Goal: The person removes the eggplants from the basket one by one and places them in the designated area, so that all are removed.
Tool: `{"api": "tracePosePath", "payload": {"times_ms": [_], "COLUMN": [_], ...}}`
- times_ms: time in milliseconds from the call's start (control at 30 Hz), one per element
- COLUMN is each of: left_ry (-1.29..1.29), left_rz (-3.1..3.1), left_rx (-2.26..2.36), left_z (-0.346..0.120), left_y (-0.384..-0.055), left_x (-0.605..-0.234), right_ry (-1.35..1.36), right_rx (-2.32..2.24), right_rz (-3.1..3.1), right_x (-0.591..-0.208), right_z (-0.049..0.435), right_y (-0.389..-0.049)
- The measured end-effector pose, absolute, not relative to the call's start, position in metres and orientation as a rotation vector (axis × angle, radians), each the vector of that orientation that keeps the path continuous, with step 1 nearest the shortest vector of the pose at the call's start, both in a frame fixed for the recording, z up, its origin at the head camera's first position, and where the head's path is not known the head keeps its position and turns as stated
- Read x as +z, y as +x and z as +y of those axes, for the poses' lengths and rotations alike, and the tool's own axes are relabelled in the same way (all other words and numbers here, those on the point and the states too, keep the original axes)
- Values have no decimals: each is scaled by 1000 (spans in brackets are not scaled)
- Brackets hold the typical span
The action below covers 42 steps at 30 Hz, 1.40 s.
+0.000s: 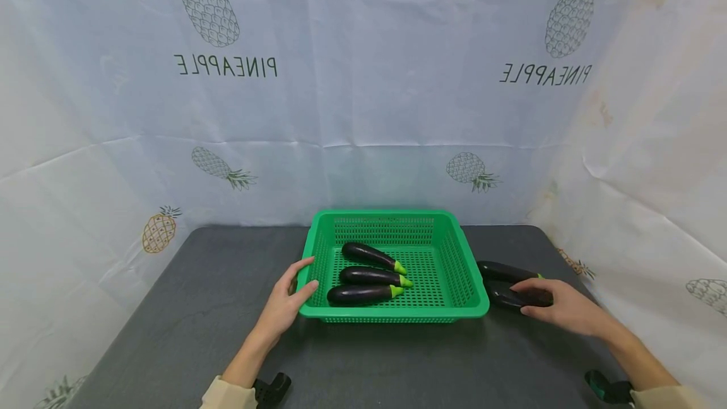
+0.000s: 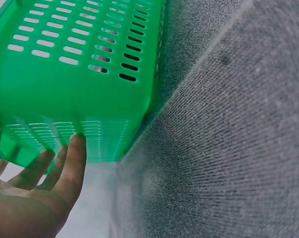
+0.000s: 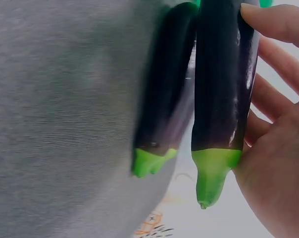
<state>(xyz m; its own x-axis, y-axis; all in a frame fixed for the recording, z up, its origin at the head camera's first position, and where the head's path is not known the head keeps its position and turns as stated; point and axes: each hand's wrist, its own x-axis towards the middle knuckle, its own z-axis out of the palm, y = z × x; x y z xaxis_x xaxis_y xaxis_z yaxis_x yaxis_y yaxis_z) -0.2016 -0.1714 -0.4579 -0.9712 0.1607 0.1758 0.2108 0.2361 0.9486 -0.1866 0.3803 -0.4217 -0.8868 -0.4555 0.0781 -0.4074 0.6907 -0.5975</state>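
Observation:
A green plastic basket [image 1: 392, 312] holds three dark purple eggplants with green stem ends: a top one [image 1: 366, 254], a middle one [image 1: 369, 275] and a lower one [image 1: 358, 295]. My left hand [image 1: 286, 292] grips the basket's left rim, the thumb over it and the other fingers along the slotted outer wall [image 2: 45, 99]. To the right of the basket, my right hand [image 1: 562, 305] holds an eggplant [image 3: 221, 89] between thumb and fingers. Beside it another eggplant [image 3: 167, 84] lies on the table. The palm partly hides the held eggplant in the head view.
The basket stands on a dark grey table [image 1: 238, 283] near its back edge. A pale cloth [image 1: 363, 93] printed with pineapples hangs behind and on both sides. Each wrist carries a black strapped device [image 1: 272, 390].

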Motion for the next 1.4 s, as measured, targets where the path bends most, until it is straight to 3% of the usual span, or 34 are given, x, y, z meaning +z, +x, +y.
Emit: {"api": "tracePosePath", "payload": {"times_ms": [633, 1067, 1400], "left_ry": [-365, -369, -376], "left_rz": [-2436, -2437, -2438], "left_rx": [-1882, -1885, -1881], "left_z": [-171, -171, -171], "left_y": [-200, -201, -200], "left_x": [-459, -459, -459], "right_ry": [-661, -899, -796], "right_rx": [-867, -648, -877], "right_rz": [2877, 3034, 3103], "right_x": [-449, -452, -442], "right_z": [381, 379, 374], "right_y": [-183, -183, -179]}}
